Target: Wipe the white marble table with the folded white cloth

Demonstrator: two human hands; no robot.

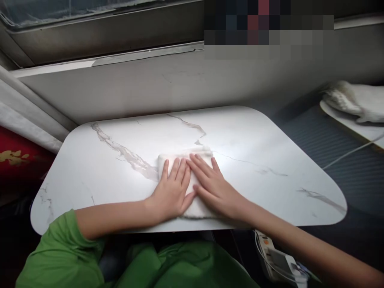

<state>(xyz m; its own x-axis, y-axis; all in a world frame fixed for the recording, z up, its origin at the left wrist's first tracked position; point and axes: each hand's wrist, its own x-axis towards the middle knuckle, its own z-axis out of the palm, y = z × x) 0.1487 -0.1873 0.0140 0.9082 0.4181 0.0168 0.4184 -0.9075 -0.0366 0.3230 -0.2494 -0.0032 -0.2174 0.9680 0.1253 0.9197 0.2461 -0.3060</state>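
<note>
A white folded cloth (198, 206) lies flat near the front middle of a white marble-patterned table (120, 136). Both of my hands rest palm down on it. My left hand (172, 190) covers its left part, fingers stretched out and pointing away from me. On the right part lies my right hand (214, 184), its fingers also extended and angled up to the left. The fingertips and thumbs of the two hands meet or nearly meet at the middle. Part of the cloth is hidden under the palms.
Behind the table rises a pale wall (135, 88) below a window (60, 12). A white curtain (27, 104) and red fabric (21, 160) are at left. A power strip (267, 244) with cables sits below the front edge. A white bundle (360, 100) lies on a surface at far right.
</note>
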